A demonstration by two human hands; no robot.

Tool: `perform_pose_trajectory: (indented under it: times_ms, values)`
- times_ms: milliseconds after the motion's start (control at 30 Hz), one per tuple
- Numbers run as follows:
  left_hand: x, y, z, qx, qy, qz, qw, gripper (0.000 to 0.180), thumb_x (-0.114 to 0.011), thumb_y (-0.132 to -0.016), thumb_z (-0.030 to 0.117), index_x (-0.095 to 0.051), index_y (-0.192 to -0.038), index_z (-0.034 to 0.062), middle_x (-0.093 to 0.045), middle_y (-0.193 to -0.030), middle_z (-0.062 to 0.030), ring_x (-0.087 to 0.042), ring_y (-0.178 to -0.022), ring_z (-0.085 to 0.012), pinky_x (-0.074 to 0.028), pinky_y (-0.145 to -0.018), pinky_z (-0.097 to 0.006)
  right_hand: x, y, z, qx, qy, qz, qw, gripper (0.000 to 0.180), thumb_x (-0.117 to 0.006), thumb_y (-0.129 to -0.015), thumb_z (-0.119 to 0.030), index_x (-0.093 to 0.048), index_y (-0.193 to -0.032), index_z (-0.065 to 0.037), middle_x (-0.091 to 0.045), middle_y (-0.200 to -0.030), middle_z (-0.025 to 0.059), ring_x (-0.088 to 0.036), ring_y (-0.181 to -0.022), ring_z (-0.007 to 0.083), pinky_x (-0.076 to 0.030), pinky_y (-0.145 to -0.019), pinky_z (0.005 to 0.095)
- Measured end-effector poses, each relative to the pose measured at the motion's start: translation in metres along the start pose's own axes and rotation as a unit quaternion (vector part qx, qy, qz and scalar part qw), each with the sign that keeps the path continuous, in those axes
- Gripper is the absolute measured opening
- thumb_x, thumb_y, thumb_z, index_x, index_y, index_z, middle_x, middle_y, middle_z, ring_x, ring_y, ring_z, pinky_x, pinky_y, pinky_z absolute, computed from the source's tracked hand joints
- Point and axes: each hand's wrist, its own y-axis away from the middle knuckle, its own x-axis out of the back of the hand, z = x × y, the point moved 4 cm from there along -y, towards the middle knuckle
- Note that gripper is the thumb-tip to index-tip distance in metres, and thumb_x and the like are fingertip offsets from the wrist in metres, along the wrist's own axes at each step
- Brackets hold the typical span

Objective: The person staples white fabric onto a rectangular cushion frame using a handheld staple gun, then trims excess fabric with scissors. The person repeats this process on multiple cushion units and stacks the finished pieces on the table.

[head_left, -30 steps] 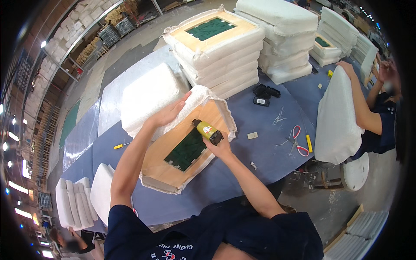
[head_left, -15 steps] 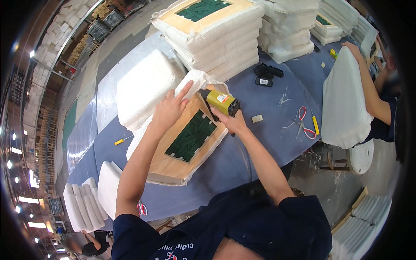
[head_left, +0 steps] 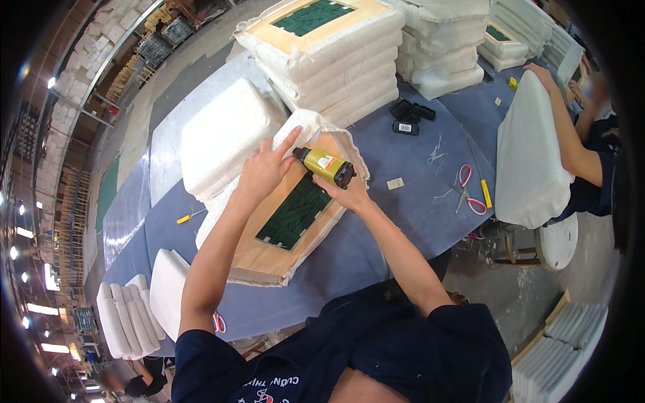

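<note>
In front of me a seat cushion lies upside down. Its wooden base (head_left: 252, 260) shows, with green webbing (head_left: 290, 220) in a square opening and white fabric (head_left: 310, 121) round the edge. My left hand (head_left: 263, 169) rests on the fabric at the far edge, fingers stretched out and the index finger along the fold. A yellow-green staple gun (head_left: 324, 165) is gripped in my right hand (head_left: 349, 195). Its nose is beside my left fingers, over the base near the fabric edge. Whether the nose touches the cushion I cannot tell.
Another white cushion (head_left: 225, 138) stands beyond my left hand, beside a tall cushion stack (head_left: 332, 77). On the blue table (head_left: 403, 228) lie black cases (head_left: 411, 115), red-handled scissors (head_left: 466, 191) and a yellow-handled tool (head_left: 486, 194). A co-worker's arm (head_left: 571, 144) holds a cushion at right.
My right hand has moved left with the staple gun, bringing its nose closer to my left fingers. My left hand stays nearly in place on the fabric.
</note>
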Motion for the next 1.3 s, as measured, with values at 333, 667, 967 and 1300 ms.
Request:
perform_pose_trajectory:
  times_ms: [333, 667, 967, 1300]
  values:
    - [0.024, 0.014, -0.054, 0.077, 0.451, -0.246, 0.854, 0.067, -0.027, -0.119, 0.052, -0.026, -0.175, 0.0152, -0.022, -0.182, -0.0055, -0.019, -0.167, -0.0249, -0.011, -0.137, -0.040, -0.041, 0.079, 0.058, -0.045, -0.014, 0.073, 0.996, 0.042, -0.091, -0.085, -0.024, -0.076, -0.116, 0.001, -0.080, -0.097, 0.0140, -0.076, -0.084, 0.0254, -0.059, -0.080, 0.0364]
    - [0.011, 0.022, -0.036, 0.033, 0.076, -0.089, 0.993, 0.061, -0.046, -0.116, 0.038, -0.028, -0.173, 0.0337, -0.054, -0.148, -0.0323, -0.063, -0.123, -0.0533, -0.051, -0.106, -0.058, -0.053, 0.051, 0.052, -0.040, -0.032, 0.049, 0.998, 0.036, -0.087, -0.081, -0.025, -0.077, -0.107, -0.002, -0.075, -0.084, 0.0201, -0.074, -0.081, 0.0407, -0.059, -0.076, 0.0428]
    - [0.011, 0.042, -0.021, -0.019, 0.028, -0.013, 0.999, 0.069, -0.061, -0.110, 0.028, -0.031, -0.171, 0.0397, -0.062, -0.125, -0.0307, -0.071, -0.103, -0.0537, -0.060, -0.084, -0.059, -0.029, 0.013, 0.003, -0.023, -0.065, 0.022, 0.997, 0.034, -0.083, -0.093, -0.026, -0.078, -0.114, 0.000, -0.080, -0.095, 0.0123, -0.074, -0.082, 0.0187, -0.058, -0.076, 0.0350]
    - [0.014, 0.048, -0.015, -0.019, 0.016, -0.022, 0.999, 0.082, -0.070, -0.105, 0.029, -0.026, -0.172, 0.0445, -0.061, -0.128, -0.0293, -0.071, -0.107, -0.0522, -0.062, -0.087, -0.055, -0.033, 0.025, -0.012, 0.015, -0.032, -0.042, 0.999, 0.030, -0.085, -0.089, -0.021, -0.078, -0.109, 0.000, -0.079, -0.089, 0.0160, -0.076, -0.079, 0.0326, -0.058, -0.074, 0.0374]
